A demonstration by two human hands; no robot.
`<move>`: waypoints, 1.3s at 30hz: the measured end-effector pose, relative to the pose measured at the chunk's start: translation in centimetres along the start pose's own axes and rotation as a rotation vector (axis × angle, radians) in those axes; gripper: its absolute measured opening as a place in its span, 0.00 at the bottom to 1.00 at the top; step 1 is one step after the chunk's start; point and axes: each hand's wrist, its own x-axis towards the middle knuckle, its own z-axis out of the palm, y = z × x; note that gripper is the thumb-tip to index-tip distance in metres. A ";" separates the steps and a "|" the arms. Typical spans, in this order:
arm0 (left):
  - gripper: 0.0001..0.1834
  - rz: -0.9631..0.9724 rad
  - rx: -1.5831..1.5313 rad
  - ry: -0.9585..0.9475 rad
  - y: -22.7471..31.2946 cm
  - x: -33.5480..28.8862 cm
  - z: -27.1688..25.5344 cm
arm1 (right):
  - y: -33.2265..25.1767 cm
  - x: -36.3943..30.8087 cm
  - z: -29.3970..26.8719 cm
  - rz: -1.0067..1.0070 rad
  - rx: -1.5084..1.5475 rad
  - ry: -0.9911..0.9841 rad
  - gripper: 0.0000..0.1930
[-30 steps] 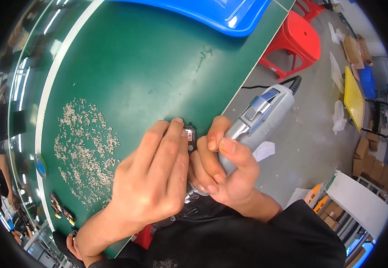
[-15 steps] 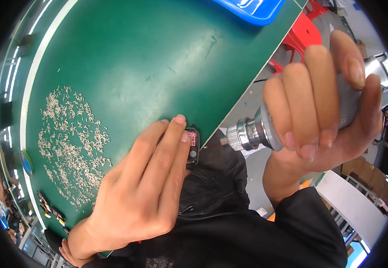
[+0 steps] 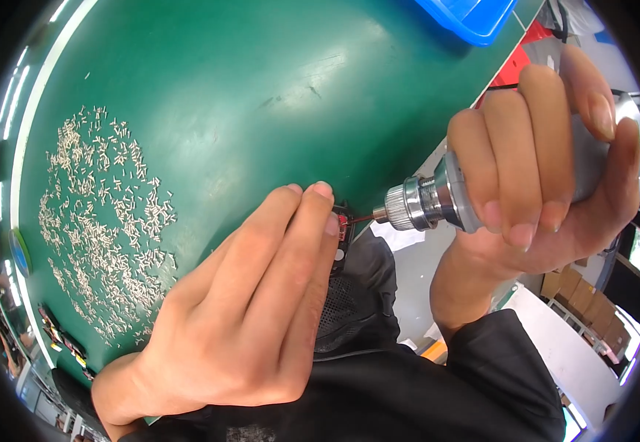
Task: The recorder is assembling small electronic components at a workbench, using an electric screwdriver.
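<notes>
My right hand (image 3: 530,158) is wrapped round a grey electric screwdriver (image 3: 417,203) with a ridged silver collar, held sideways. The screwdriver's thin bit (image 3: 363,219) points left and reaches a small black device (image 3: 340,253) with a red board inside. Whether the tip sits on a screw is too small to tell. My left hand (image 3: 250,306) holds this device at the table's near edge, its fingers close together along the left side and hiding much of it. To the left, many small silver screws (image 3: 103,236) lie spread over the green table (image 3: 209,81).
A blue tray (image 3: 475,29) stands at the far right edge of the table. Beyond that edge is a red stool (image 3: 513,68). At left are a green-rimmed round thing (image 3: 20,252) and a dark strip of small parts (image 3: 62,339). Cardboard boxes (image 3: 578,295) stand at right.
The screwdriver bit has come up to the device, where a gap showed before. Much of the view has shifted; in it both hands and the device sit further right, the screws further left.
</notes>
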 end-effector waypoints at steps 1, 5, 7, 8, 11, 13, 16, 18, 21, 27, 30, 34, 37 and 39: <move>0.24 0.026 0.013 0.031 -0.1 0.0 0.3 | 0.0 0.1 0.2 -0.022 0.025 0.000 0.11; 0.21 0.029 0.007 0.094 0.0 -0.3 0.7 | -0.5 0.2 0.9 0.038 -0.041 0.029 0.10; 0.21 0.036 0.009 0.123 -0.1 -0.5 1.2 | -0.2 0.5 1.0 0.044 -0.047 -0.010 0.10; 0.20 0.054 0.007 0.146 -0.1 -0.7 1.3 | -0.1 0.6 1.2 0.053 -0.046 -0.021 0.10; 0.19 0.005 -0.053 0.104 0.4 -0.4 0.5 | 0.2 0.9 1.8 0.022 -0.069 -0.061 0.11; 0.19 0.009 -0.053 0.151 0.3 -0.6 1.0 | 0.1 1.1 2.1 0.017 -0.132 -0.134 0.11; 0.18 0.017 -0.053 0.185 0.2 -1.0 1.2 | 0.6 1.2 2.0 -0.015 -0.163 -0.200 0.11; 0.19 0.019 -0.049 0.178 0.0 -1.1 1.0 | 1.2 1.2 2.3 -0.043 -0.176 -0.216 0.11; 0.19 0.054 0.027 0.135 0.0 -1.3 0.3 | 1.3 1.6 3.3 -0.087 -0.191 -0.257 0.11; 0.13 0.028 -0.046 0.112 0.0 -2.3 0.6 | 2.3 2.1 3.5 -0.085 -0.016 -0.245 0.12; 0.14 0.031 -0.011 0.079 0.5 -3.6 -1.3 | 0.8 1.9 2.9 -0.124 0.047 -0.190 0.09; 0.20 -0.278 0.074 0.027 2.8 -9.7 -5.5 | 2.8 1.3 2.7 -0.183 0.251 -0.081 0.08; 0.27 -0.658 0.151 0.106 3.3 -16.3 -9.2 | 5.1 1.2 2.6 -0.144 0.296 0.026 0.07; 0.27 -0.910 0.324 0.182 3.8 -19.6 -10.6 | 4.6 0.5 3.0 -0.135 0.305 0.079 0.06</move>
